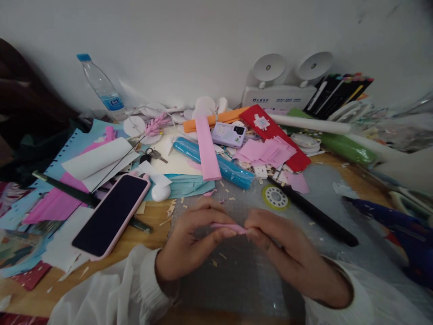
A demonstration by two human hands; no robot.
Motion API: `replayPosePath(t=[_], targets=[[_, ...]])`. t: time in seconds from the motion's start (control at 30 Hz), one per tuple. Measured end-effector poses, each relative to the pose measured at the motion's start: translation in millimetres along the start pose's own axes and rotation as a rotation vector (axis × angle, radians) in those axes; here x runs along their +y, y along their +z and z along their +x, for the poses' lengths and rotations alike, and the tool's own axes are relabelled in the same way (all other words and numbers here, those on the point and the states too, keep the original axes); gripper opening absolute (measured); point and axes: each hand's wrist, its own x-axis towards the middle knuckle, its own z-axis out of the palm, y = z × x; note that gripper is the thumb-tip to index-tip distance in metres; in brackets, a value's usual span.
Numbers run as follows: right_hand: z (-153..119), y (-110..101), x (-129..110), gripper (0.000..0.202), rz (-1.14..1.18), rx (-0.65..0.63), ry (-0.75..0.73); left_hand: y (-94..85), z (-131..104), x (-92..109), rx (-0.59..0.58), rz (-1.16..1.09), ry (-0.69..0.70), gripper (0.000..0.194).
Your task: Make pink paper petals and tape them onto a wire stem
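Observation:
Between my two hands is a small strip of pink crepe paper [230, 227], held above the grey cutting mat [237, 280]. My left hand [199, 237] pinches its left part between thumb and fingers. At the paper's right end, my right hand [280, 246] is closed in a pinch, its fingertips hiding that end. The fingertips of both hands are close together. Just beyond them lie a long folded pink crepe paper strip [208, 151] and a pile of cut pink paper pieces [265, 151]. A roll of tape with a yellow-green rim [275, 197] rests near my right hand.
A phone [111, 216] lies at left, near keys [155, 155] and a water bottle [103, 85]. Blue wrapped paper [216, 164] and a red packet [277, 137] lie behind. To the right are a black stick-like tool [318, 214] and a blue glue gun [392, 221].

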Motion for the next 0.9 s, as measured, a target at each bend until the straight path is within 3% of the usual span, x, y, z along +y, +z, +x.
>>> replayPosePath(t=[0.17,0.3,0.47,0.53,0.6,0.7,0.8,0.9], targets=[[0.5,5.3,2.1,0.032,0.258,-0.073,0.244,-2.6,-3.3,-4.8,0.026,0.255,0.205,0.014],[1.2,8.1,3.4,0.031,0.237,-0.066,0.243,-1.8,-5.3,-7.1,0.011,0.387,0.277,0.02],[0.4,8.0,7.2,0.019,-0.189,0.14,-0.1,-0.6,-3.4,-1.8,0.051,0.151,-0.039,0.021],[0.1,6.1,11.4,0.02,-0.398,0.141,-0.263,-1.4,-1.6,-0.4,-0.014,-0.005,-0.243,0.027],[0.2,3.1,15.2,0.021,-0.591,0.104,-0.4,-1.8,0.3,-0.7,-0.098,-0.168,-0.458,0.048],[1.3,-1.6,16.5,0.023,-0.753,0.068,-0.536,-1.2,2.1,-3.1,-0.203,-0.427,-0.723,0.064],[2.7,-5.0,12.8,0.025,-0.788,0.063,-0.608,-0.8,2.6,-4.2,-0.31,-0.612,-0.866,0.064],[3.5,-6.8,9.6,0.028,-0.79,0.057,-0.638,-1.5,2.5,-3.7,-0.419,-0.655,-0.905,0.054]])
